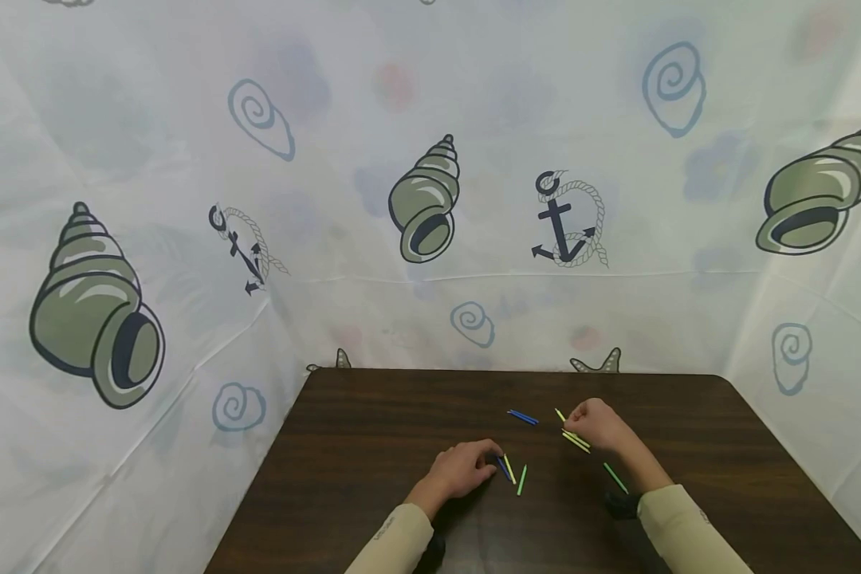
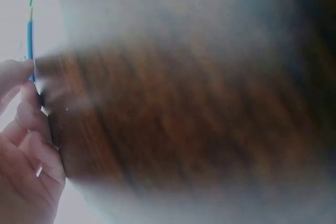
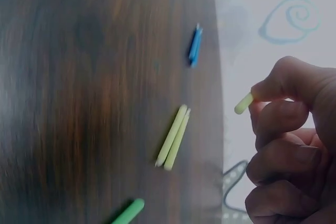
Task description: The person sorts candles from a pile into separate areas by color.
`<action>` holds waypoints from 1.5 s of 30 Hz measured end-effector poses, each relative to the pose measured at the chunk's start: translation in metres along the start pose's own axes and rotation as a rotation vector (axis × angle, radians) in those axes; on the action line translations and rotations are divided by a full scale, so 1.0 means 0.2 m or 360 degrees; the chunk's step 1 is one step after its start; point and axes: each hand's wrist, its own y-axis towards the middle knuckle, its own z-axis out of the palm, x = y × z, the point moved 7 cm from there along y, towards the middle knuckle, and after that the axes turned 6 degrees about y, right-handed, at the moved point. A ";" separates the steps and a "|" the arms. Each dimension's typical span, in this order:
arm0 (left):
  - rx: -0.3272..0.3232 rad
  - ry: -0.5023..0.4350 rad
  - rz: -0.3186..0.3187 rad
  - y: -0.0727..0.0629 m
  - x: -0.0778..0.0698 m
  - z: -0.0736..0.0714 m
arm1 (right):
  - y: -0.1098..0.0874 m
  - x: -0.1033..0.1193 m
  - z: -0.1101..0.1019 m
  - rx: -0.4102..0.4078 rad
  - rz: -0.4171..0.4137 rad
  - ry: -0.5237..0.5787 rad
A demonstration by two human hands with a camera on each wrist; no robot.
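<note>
My right hand [image 1: 597, 424] pinches a yellow pencil-like stick [image 3: 243, 103] between thumb and fingertips, with the other fingers curled in. Two yellow sticks [image 3: 173, 140] lie side by side on the table just below that hand. Farther left lies a blue pair [image 1: 523, 417]. My left hand [image 1: 462, 467] pinches one end of a blue pencil-like stick [image 2: 30, 40] between thumb and finger, low over the table. Close beside that blue one are a yellow stick [image 1: 509, 469] and a green stick [image 1: 521, 480]. Another green stick [image 1: 615, 477] lies near my right wrist.
The dark wood-grain table [image 1: 373, 406] has its far edge along a white cloth backdrop [image 1: 344, 199] printed with shells and anchors. Cloth also rises at the left and right sides. Dark wrist bands [image 1: 620, 504] show under the light sleeves [image 1: 689, 526].
</note>
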 end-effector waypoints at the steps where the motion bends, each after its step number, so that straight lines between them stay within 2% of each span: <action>1: 0.0002 0.0005 -0.0003 0.00 0.00 0.00 | 0.01 -0.02 -0.01 0.0008 -0.0001 -0.0022; 9: 0.0024 -0.0005 -0.0019 0.01 0.01 0.01 | 0.06 -0.15 -0.02 0.0143 0.0129 -0.0174; 13: 0.0029 -0.0009 -0.0026 0.01 0.00 0.00 | 0.08 -0.19 -0.04 0.0167 0.0234 -0.0285; 18: 0.0039 -0.0033 -0.0037 0.01 0.00 0.00 | 0.07 -0.23 -0.06 0.0163 0.0357 -0.0321; 27: 0.0041 -0.0076 -0.0058 0.00 -0.01 -0.01 | 0.05 -0.26 -0.04 0.0140 0.0348 -0.0327; 37: -0.0009 -0.0058 -0.0059 0.01 0.00 -0.01 | 0.04 -0.25 -0.02 0.0087 0.0334 -0.0242; 45: -0.0019 -0.0068 -0.0095 0.00 0.01 0.01 | 0.02 -0.24 -0.02 0.0046 0.0333 -0.0241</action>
